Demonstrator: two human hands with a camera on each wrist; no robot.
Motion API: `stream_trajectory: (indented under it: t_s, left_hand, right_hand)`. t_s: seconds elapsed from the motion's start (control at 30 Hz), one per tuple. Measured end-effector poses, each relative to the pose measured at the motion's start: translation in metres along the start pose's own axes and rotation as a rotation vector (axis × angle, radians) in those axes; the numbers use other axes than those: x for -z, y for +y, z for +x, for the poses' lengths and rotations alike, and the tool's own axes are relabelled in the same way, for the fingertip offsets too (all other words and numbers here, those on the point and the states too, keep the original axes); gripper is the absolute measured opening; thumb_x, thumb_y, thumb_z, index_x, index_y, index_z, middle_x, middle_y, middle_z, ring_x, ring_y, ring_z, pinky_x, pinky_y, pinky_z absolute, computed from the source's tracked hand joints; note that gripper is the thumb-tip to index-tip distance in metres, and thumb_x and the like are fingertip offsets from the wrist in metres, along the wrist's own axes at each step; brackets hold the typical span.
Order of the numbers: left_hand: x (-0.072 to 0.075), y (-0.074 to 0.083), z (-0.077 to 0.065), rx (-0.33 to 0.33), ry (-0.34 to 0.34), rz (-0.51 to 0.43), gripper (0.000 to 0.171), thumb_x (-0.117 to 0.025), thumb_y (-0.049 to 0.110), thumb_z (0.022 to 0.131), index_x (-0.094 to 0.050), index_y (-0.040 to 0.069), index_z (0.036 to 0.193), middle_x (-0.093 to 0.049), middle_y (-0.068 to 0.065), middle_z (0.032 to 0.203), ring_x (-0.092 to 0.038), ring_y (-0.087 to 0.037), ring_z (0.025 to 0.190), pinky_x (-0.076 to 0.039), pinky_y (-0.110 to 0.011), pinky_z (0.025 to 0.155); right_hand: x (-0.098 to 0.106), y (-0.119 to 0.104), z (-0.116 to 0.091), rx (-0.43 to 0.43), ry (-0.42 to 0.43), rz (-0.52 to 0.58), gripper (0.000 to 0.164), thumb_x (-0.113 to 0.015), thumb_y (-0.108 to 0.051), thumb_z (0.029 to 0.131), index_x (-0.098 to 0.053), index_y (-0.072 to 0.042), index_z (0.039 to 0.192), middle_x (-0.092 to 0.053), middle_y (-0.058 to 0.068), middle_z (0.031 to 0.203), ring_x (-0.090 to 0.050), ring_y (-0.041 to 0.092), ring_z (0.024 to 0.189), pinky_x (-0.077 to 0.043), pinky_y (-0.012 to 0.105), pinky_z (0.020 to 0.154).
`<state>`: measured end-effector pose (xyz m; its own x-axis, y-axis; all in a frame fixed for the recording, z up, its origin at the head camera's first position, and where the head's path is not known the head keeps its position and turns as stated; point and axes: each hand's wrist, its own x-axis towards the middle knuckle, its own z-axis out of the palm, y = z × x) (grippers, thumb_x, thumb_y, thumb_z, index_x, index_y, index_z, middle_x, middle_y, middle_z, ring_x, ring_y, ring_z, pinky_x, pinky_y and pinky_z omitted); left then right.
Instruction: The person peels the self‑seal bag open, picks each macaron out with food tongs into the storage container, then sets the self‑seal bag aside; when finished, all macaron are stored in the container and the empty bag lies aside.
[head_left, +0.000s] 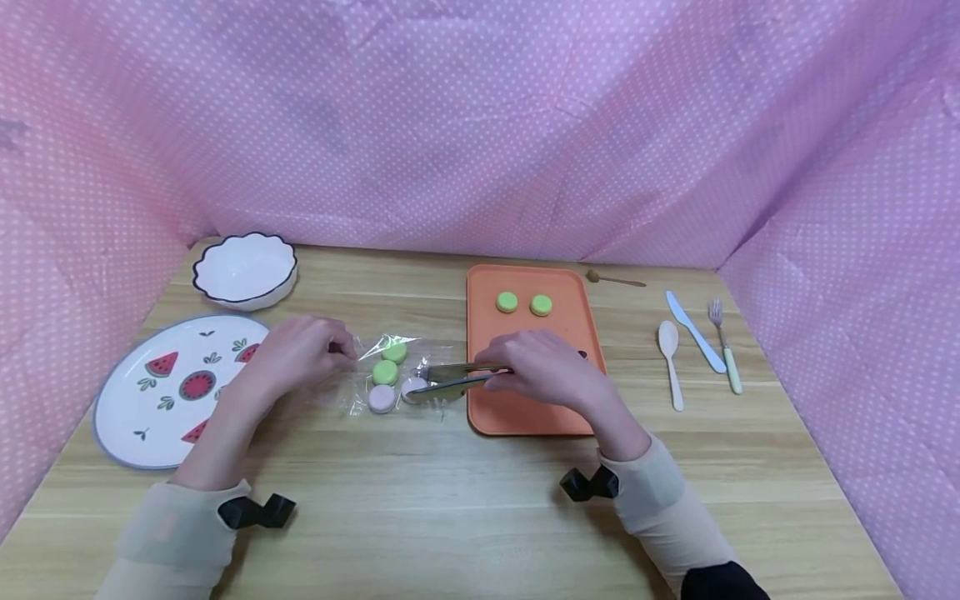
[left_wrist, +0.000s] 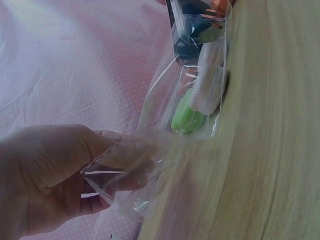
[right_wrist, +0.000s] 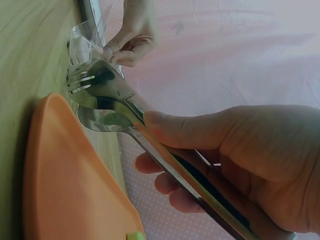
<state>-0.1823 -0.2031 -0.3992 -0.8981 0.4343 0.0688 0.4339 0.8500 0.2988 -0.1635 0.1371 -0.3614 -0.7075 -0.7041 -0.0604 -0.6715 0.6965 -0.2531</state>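
My left hand [head_left: 307,350] pinches the edge of a clear plastic bag [left_wrist: 152,112], which lies on the table. Inside the bag are two green macarons [head_left: 385,372] and two pale lilac macarons [head_left: 382,399]. With thumb and fingers, my right hand [head_left: 543,367] grips metal serving tongs [right_wrist: 165,159], one end tined and the other spoon-shaped. The tong tips are at the bag, around or beside the right-hand lilac macaron; the clear film hides which. Under my right hand lies an orange tray [head_left: 517,412] bearing two more green macarons [head_left: 507,302].
At left sit a watermelon-patterned plate [head_left: 127,400] and a white scalloped bowl [head_left: 243,271]. To the right lie a white spoon [head_left: 670,358], a blue knife [head_left: 693,329], a fork with a green handle [head_left: 727,350] and a small wooden stick [head_left: 618,281]. Pink dotted cloth surrounds the table.
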Motion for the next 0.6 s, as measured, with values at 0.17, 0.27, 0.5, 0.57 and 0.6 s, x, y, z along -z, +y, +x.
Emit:
stream_trajectory:
  t_s: [0.17,0.27,0.5,0.57,0.6]
  left_hand:
    - [-0.0003,0.0,0.0015,0.004,-0.009,-0.004,0.011,-0.075,0.018,0.077,-0.073,0.03,0.076,-0.07,0.011,0.083,-0.064,-0.015,0.081,-0.048,-0.04,0.074]
    - [-0.0003,0.0002,0.0023,0.01,-0.012,-0.004,0.012,-0.075,0.018,0.076,-0.073,0.03,0.076,-0.07,0.011,0.083,-0.064,-0.015,0.081,-0.048,-0.04,0.075]
    - [0.0001,0.0,0.002,-0.003,-0.005,-0.013,0.012,-0.075,0.016,0.076,-0.074,0.027,0.078,-0.071,0.009,0.084,-0.066,-0.017,0.084,-0.049,-0.041,0.077]
    - [-0.0002,-0.0001,0.0017,-0.01,-0.001,-0.01,0.012,-0.075,0.016,0.076,-0.074,0.027,0.078,-0.071,0.009,0.084,-0.065,-0.016,0.084,-0.049,-0.041,0.076]
    - [-0.0004,-0.0002,0.0015,-0.013,0.0,-0.007,0.012,-0.075,0.016,0.076,-0.074,0.028,0.078,-0.071,0.01,0.084,-0.065,-0.016,0.083,-0.049,-0.04,0.075]
  right_hand:
    - [-0.0006,-0.0019,-0.0003,-0.004,-0.005,-0.009,0.015,-0.07,-0.033,0.084,-0.068,-0.032,0.099,-0.056,-0.022,0.08,-0.047,0.001,0.061,-0.04,0.021,0.053]
    - [-0.0009,-0.003,-0.0001,-0.004,-0.004,-0.013,0.018,-0.069,-0.034,0.084,-0.069,-0.032,0.101,-0.057,-0.022,0.081,-0.048,0.001,0.061,-0.04,0.021,0.053]
    - [-0.0001,-0.0035,-0.0004,-0.007,0.02,-0.021,0.016,-0.07,-0.032,0.084,-0.069,-0.031,0.1,-0.057,-0.021,0.081,-0.048,0.002,0.061,-0.039,0.02,0.053]
    - [-0.0005,-0.0031,-0.0006,-0.01,0.025,-0.022,0.016,-0.07,-0.032,0.084,-0.069,-0.031,0.099,-0.056,-0.021,0.08,-0.047,0.002,0.06,-0.038,0.02,0.052]
    - [-0.0007,-0.0028,-0.0005,-0.01,0.027,-0.024,0.015,-0.07,-0.032,0.084,-0.068,-0.031,0.099,-0.055,-0.02,0.078,-0.046,0.003,0.06,-0.038,0.021,0.051]
